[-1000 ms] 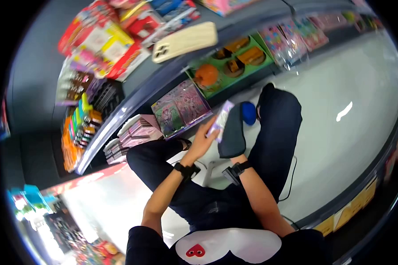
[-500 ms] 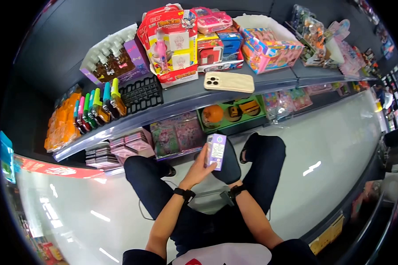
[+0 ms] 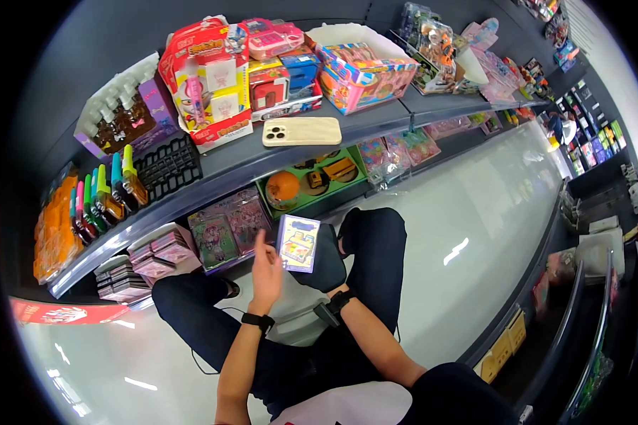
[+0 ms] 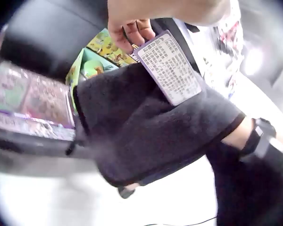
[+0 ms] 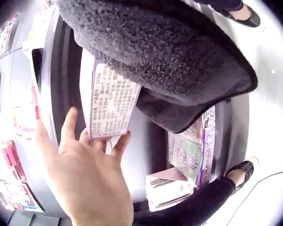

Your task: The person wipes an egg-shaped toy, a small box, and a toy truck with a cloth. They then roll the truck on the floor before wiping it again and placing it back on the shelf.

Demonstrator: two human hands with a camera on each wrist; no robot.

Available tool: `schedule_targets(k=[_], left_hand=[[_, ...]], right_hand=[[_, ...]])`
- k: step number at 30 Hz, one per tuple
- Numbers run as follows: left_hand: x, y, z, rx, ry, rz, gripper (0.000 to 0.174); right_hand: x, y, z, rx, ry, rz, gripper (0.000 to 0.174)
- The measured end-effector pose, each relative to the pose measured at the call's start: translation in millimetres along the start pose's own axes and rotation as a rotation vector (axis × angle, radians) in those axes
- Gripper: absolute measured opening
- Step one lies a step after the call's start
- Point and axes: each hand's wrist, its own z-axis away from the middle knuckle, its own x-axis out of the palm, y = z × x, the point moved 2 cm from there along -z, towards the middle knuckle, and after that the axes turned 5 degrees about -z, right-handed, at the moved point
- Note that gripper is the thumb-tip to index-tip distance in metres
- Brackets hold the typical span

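Turned since earlier: box (image 3: 298, 244), picture face showing, mid-frame against grey mitt (image 3: 332, 256) | left hand (image 3: 266, 276) spread, fingertips at box edge; right hand's grip hidden, cannot tell | best steadied by its edges

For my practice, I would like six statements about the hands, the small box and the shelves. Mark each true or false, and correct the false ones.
1. The right hand is bare. False: a dark cloth covers it.
2. The small box touches the dark cloth. True.
3. The left hand is at the edge of the small box. True.
4. The phone lies on the floor. False: the phone lies on the upper shelf.
5. An orange round item sits in the green box. True.
6. In the head view, the bright-capped row is right of the phone. False: the bright-capped row is left of it.
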Motion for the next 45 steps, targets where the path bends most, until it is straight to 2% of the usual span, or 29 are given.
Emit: schedule_targets(k=[1, 2, 3, 5, 7, 8, 9, 10, 11, 13, 14, 15, 16, 17, 18, 21, 23, 24, 25, 28, 30, 33, 34, 35, 36, 39, 41, 42, 45], left_hand=[[0.8, -9.6, 1.7, -0.156, 0.081, 0.241, 0.054], [-0.3, -18.3, -0.3, -0.117, 0.087, 0.327, 0.045], [-7.1, -17.1, -3.6, -0.317, -0.029, 0.418, 0.041], [-12.5, -41.4, -3.5, -0.462, -0.156, 0.529, 0.036], [-1.8, -53.3, -0.7, -0.423, -0.013, 0.569, 0.027], [-1.3, -66.5, 2.4, -0.356, -0.062, 0.551, 0.022], [0.0, -48.3, 1.4, -0.402, -0.115, 0.696, 0.021], [-1.6, -37.6, 0.7, -0.374, -0.228, 0.712, 0.028], [-1.5, -29.0, -0.3, -0.306, -0.374, 0.721, 0.045], [7.8, -8.0, 3.5, -0.494, -0.442, 0.786, 0.060], [10.4, -9.0, 5.6, -0.359, -0.463, 0.588, 0.063], [12.2, -4.5, 5.3, -0.217, -0.482, 0.392, 0.065], [13.3, 2.0, 8.4, -0.124, -0.440, 0.309, 0.063], [16.5, 6.5, 8.8, -0.119, -0.358, 0.281, 0.062], [20.5, 9.5, 9.3, -0.115, -0.273, 0.255, 0.062], [19.3, 1.6, 5.1, -0.299, -0.122, 0.325, 0.059], [19.7, -28.8, -2.3, -0.305, -0.073, 0.394, 0.057], [17.5, -23.1, -7.1, -0.202, -0.073, 0.322, 0.056], [16.2, -25.1, -9.3, -0.215, -0.115, 0.291, 0.056], [20.5, -24.1, -5.0, -0.207, -0.209, 0.199, 0.055], [18.6, -7.6, 0.9, -0.245, -0.260, 0.147, 0.055], [16.1, -3.7, 9.2, -0.107, -0.254, -0.076, 0.067], [12.6, 3.5, 10.1, -0.084, -0.271, -0.141, 0.070], [10.6, 7.0, 10.2, -0.057, -0.288, -0.206, 0.074], [8.7, 6.4, 8.9, 0.050, -0.258, -0.312, 0.081], [2.4, 12.5, 10.1, 0.181, -0.206, -0.482, 0.084], [-0.5, 10.3, 11.0, 0.188, -0.202, -0.427, 0.085], [-1.7, 8.9, 12.3, 0.184, -0.206, -0.412, 0.086], [-0.8, 8.5, 13.8, 0.164, -0.176, -0.224, 0.084]], right_hand=[[-3.1, -3.3, -3.1, 0.016, -0.005, -0.031, 0.051], [-3.9, -6.4, -4.5, 0.030, 0.013, -0.093, 0.052], [-3.2, -7.8, -4.2, 0.045, 0.033, -0.158, 0.053], [9.9, 6.3, 4.2, -0.009, 0.095, -0.222, 0.065], [31.4, 27.2, 19.4, 0.019, 0.110, -0.304, 0.071], [42.5, 37.8, 29.1, 0.039, 0.064, -0.283, 0.077], [55.5, 52.0, 35.8, 0.028, 0.013, -0.245, 0.072], [56.9, 50.7, 38.1, 0.113, -0.001, -0.360, 0.066], [56.8, 49.8, 38.3, 0.197, -0.010, -0.463, 0.061], [79.9, 57.0, 42.5, 0.453, 0.202, -1.246, 0.044], [85.2, 57.6, 41.2, 0.469, 0.244, -1.394, 0.039], [90.0, 56.8, 45.4, 0.474, 0.219, -1.390, 0.039], [92.7, 56.9, 48.6, 0.476, 0.189, -1.385, 0.041], [95.4, 57.9, 49.7, 0.475, 0.155, -1.376, 0.043], [104.9, 53.1, 54.4, 0.661, 0.176, -1.720, 0.046], [118.0, 45.6, 66.4, 0.759, 0.026, -1.413, 0.048], [114.2, 33.0, 56.1, 0.901, 0.056, -1.335, 0.053], [114.5, 32.4, 55.9, 0.852, 0.014, -1.174, 0.055], [115.7, 32.3, 57.2, 0.802, -0.025, -1.017, 0.057], [107.7, 42.4, 54.4, 0.659, 0.006, -1.052, 0.062], [91.9, 41.9, 43.2, 0.581, 0.174, -0.908, 0.051], [71.5, 71.9, 27.4, 0.421, 0.229, -0.804, 0.034], [64.0, 76.2, 24.4, 0.441, 0.192, -0.862, 0.024], [57.5, 76.6, 27.0, 0.503, 0.151, -0.886, 0.024], [40.2, 61.3, 20.5, 0.565, 0.109, -0.907, 0.025], [38.4, 66.1, 23.1, 0.725, 0.077, -1.159, 0.031], [32.3, 47.2, 17.2, 0.783, 0.093, -1.354, 0.035], [30.8, 42.7, 15.4, 0.809, 0.073, -1.355, 0.041], [39.7, 51.8, 20.2, 0.998, 0.025, -1.588, 0.042]])
